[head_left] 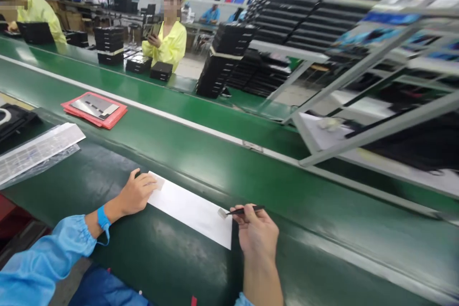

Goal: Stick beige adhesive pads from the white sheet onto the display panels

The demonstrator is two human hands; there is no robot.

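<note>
1. The left hand (136,193) lies on the left end of a smooth white paper strip (190,211), its fingers (147,180) curled; whether they grip the strip is hard to tell.
2. The right hand (256,234) pinches slim black tweezers (246,210), closed on a tiny pale square (223,213), too small to make out, at the strip's right end.
3. The strip lies on a glossy green conveyor belt (322,191).
</note>
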